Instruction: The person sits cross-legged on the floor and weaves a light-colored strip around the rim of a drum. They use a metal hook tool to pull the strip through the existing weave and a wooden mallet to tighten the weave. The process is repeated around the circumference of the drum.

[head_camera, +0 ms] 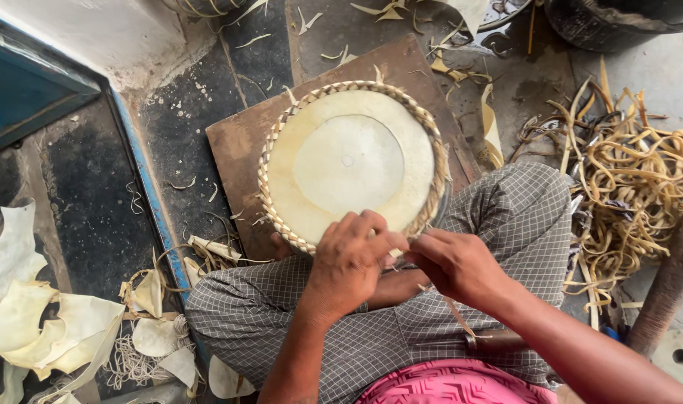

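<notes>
A round drumhead (349,161) with braided rim rests on a board (240,142) against the person's lap. Both hands, left (349,262) and right (457,265), pinch lacing at its six o'clock edge, steadying it.

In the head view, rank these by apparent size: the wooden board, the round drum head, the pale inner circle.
1. wooden board, partly covered
2. round drum head
3. pale inner circle

Matt pale hide drumhead (349,161) (smooth), braided rawhide rim (281,217), rough wooden board (240,142), checked cloth (521,217)
</notes>
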